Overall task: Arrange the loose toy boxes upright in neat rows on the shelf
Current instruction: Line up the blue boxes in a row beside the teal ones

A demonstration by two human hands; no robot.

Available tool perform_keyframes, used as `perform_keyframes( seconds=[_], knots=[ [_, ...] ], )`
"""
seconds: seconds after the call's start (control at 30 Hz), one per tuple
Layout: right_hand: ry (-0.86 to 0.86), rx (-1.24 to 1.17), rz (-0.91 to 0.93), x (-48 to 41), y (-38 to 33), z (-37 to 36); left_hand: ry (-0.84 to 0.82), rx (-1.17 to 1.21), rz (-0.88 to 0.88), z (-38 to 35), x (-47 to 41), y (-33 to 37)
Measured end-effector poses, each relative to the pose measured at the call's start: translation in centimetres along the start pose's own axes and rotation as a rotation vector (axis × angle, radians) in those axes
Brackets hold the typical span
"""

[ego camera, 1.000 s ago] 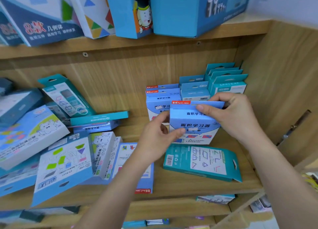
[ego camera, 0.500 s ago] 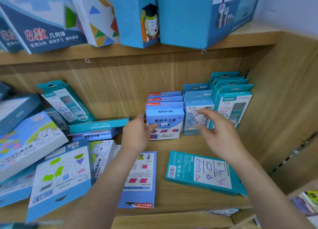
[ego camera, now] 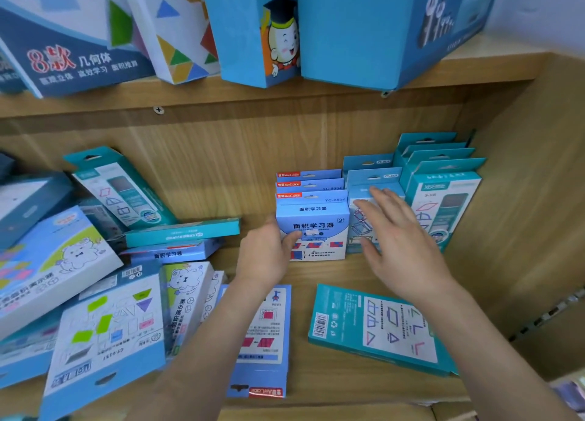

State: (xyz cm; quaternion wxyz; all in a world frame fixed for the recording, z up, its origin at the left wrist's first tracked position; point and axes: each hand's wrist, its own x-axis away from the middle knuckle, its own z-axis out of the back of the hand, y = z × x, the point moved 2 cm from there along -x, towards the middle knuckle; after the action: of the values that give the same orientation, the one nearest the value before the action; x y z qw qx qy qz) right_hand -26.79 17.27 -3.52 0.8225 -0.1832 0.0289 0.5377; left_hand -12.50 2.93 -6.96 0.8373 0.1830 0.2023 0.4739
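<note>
Blue toy box upright at front of 1 row on shelf; left hand pinches its left edge, right hand hovers spread, holding nothing. Likely light, stiff cardboard; grip by side edges.

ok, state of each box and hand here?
Front light-blue cardboard box: upright, heading its row.
Left hand: grips that box's left edge.
Right hand: open, holding nothing.
Teal flat cardboard box: lying flat on wooden shelf.
Row of teal hang-tab boxes: upright.
Left heap of boxes: tumbled.
</note>
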Motion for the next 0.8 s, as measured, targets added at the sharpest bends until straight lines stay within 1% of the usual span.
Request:
perform_keyframes(
  seconds=[0.17,0.27,0.37,0.43,0.47,0.5,0.53,0.57,0.6,0.67,0.7,0.73,0.8],
  knots=[
    [0.028,0.01,0.016,-0.1,0.2,-0.3,0.01,-0.053,-0.002,-0.3,-0.2,-0.3],
    [0.047,-0.027,0.024,0.0,0.5,-0.5,0.007,-0.068,-0.013,-0.4,-0.4,-0.7],
    [0.115,-0.086,0.075,0.5,0.5,-0.1,-0.001,-0.04,-0.016,0.0,-0.1,-0.6],
    [0.142,-0.151,0.102,1.4,0.8,0.2,0.074,-0.026,-0.009,1.0,0.7,-0.8],
    [0.124,-0.197,0.1,2.0,1.0,0.4,0.133,0.002,-0.016,1.6,1.4,-0.9],
    [0.081,-0.244,0.089,2.7,1.4,0.5,0.191,0.05,-0.054,2.2,2.3,-0.7],
    [0.018,-0.279,0.075,3.4,1.7,0.5,0.215,0.097,-0.118,2.6,3.3,-0.5],
    [-0.058,-0.289,0.06,4.1,2.1,0.5,0.171,0.126,-0.192,2.8,4.1,-0.1],
    [-0.142,-0.267,0.04,4.8,2.4,0.3,0.049,0.125,-0.274,2.7,4.8,0.4],
    [-0.332,-0.137,-0.015,5.7,3.0,-0.1,-0.284,0.013,-0.448,1.0,6.3,1.7],
    [-0.432,-0.06,-0.044,6.1,3.3,-0.5,-0.405,-0.044,-0.538,-0.1,6.8,2.3],
    [-0.523,0.005,-0.064,6.5,3.6,-0.9,-0.492,-0.098,-0.602,-1.4,7.2,2.6],
    [-0.633,0.099,-0.069,7.4,4.1,-1.7,-0.593,-0.219,-0.64,-3.6,7.5,2.9]
  ],
)
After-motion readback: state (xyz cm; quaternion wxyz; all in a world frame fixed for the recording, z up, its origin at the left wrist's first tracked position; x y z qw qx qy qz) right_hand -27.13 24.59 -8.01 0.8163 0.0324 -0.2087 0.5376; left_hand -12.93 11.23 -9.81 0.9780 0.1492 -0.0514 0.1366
